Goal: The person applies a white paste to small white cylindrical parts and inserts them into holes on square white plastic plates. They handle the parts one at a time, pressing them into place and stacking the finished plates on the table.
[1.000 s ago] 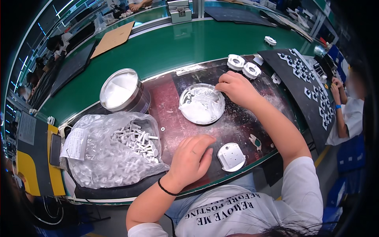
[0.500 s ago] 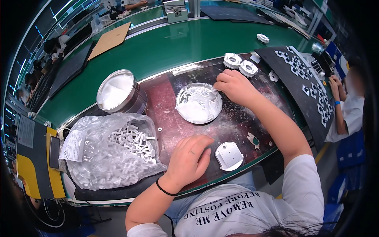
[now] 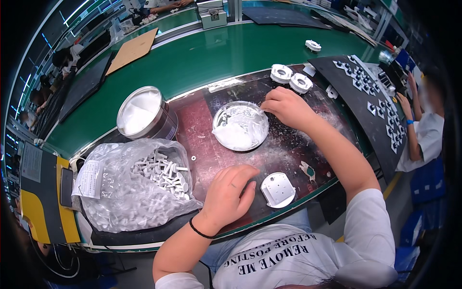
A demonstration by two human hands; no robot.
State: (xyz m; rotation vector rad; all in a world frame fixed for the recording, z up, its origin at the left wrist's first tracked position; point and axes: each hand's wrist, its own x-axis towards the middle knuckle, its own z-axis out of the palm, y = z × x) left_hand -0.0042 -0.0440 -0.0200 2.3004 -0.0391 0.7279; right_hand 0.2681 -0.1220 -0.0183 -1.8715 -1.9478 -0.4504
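A worn bench (image 3: 195, 120), dark red and black, is laid out with things for the work. On its left side is placed a big, clear plastic bag (image 3: 120, 207), filled with light grey pegs (image 3: 171, 171) with flat round heads. Behind the bag, a round, shiny metal tin (image 3: 166, 127) is tipped a bit, and something white is seen in it.

The left hand (image 3: 230, 192) is held half open over the near part of the bench. Its fingers are bent, its thumb is kept apart, and nothing is seen in it. The right hand (image 3: 288, 108) is bent, with its fingertips brought close together at the right rim of a round, shallow metal dish (image 3: 232, 105). Whether anything is pinched there cannot be told. White paste (image 3: 236, 138) is spread in the dish, which is set in the middle of the bench.

The step in hand seems to be done at the dish's rim. A light, steady touch seems to be called for, so the dish is not tipped.

Near the left hand, but not touched, is laid a silver-white, mostly round plate (image 3: 279, 191) with small holes. The smallest thing, a tiny white ring (image 3: 193, 158), is left beside the bag.
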